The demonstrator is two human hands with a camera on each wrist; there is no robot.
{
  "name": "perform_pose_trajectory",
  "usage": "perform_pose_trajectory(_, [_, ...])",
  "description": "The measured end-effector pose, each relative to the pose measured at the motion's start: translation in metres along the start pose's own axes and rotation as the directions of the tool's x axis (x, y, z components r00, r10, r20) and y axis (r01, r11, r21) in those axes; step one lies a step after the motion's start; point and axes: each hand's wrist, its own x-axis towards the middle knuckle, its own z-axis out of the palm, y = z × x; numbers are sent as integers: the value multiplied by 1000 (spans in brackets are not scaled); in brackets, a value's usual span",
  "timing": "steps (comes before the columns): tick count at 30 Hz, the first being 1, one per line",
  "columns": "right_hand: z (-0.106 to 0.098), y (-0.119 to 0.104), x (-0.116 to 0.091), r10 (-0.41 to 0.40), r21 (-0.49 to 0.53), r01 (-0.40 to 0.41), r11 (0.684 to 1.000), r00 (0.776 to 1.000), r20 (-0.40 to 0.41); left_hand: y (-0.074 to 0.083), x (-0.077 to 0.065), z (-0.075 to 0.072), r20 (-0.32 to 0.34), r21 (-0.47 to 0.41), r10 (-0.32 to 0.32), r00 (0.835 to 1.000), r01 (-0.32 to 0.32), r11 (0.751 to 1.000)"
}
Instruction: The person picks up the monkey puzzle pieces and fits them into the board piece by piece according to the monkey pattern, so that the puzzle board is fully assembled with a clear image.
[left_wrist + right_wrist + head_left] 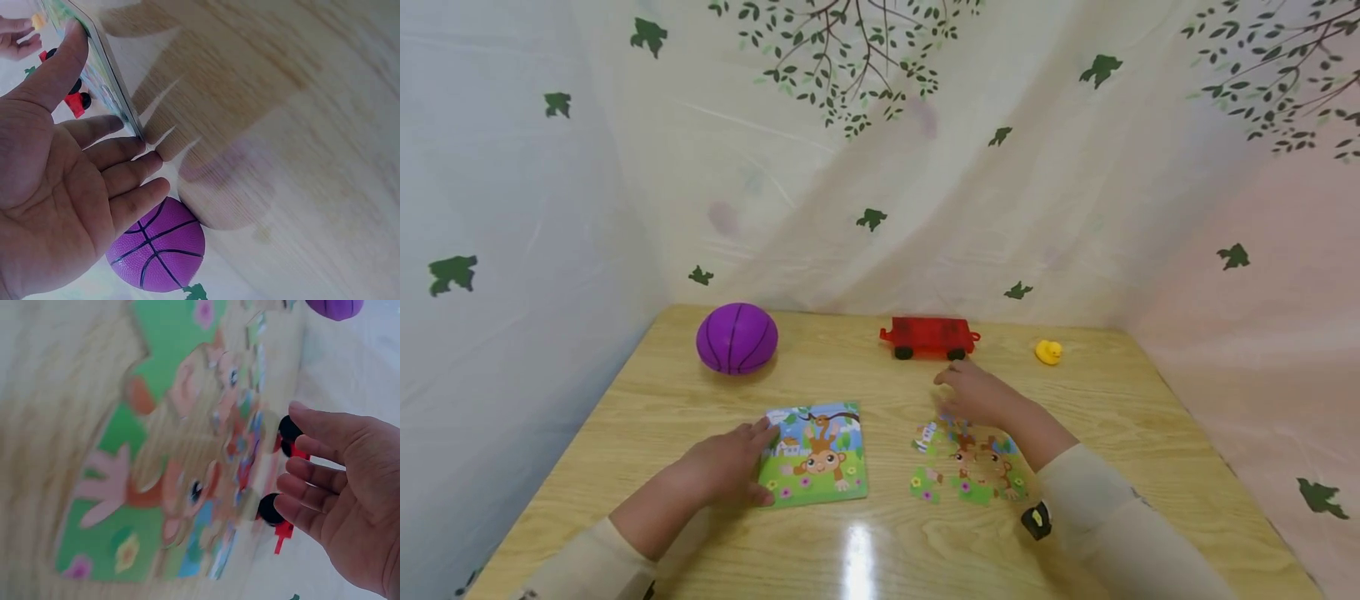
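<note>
A square board with a monkey picture (816, 458) lies flat on the table in the head view. My left hand (730, 462) rests at its left edge, fingers extended; in the left wrist view the thumb (65, 59) reaches the board's rim and the palm holds nothing. To the right lie several loose puzzle pieces (973, 490) with parts of a monkey picture, spread with gaps between them. Over their far side hovers my right hand (977, 393). The right wrist view shows its fingers (312, 481) loosely extended with nothing between them.
Along the back of the table are a purple ball (737, 339), a red toy wagon (930, 336) with black wheels and a yellow rubber duck (1048, 352). The wagon stands just beyond my right hand. A leaf-patterned curtain (880, 167) encloses the table's back and sides.
</note>
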Motion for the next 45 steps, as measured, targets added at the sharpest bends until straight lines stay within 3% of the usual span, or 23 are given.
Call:
perform_pose_trajectory(7, [6, 8, -11, 16, 26, -17, 1000, 997, 71, 1, 1, -2, 9, 36, 35, 999, -35, 999])
perform_pose_trajectory(13, [12, 10, -12, -38, -23, 39, 999, 999, 35, 7, 3, -2, 18, 59, 62, 998, -63, 996])
perform_pose_trajectory(21, [14, 12, -9, -69, -72, 69, 995, 998, 7, 11, 6, -2, 18, 77, 48, 999, -50, 996])
perform_pose_trajectory(25, [12, 8, -5, -100, -105, 94, 990, 994, -45, 11, 6, -1, 11, 71, 45, 999, -46, 996])
perform_pose_trajectory(34, [4, -29, 19, -252, -145, 232, 962, 958, -138, 11, 4, 1, 13, 76, 47, 999, -48, 996])
perform_pose_trajectory(45, [15, -92, 54, -302, -176, 289, 941, 952, -52, 13, 5, 0, 20, 79, 32, 999, -33, 996])
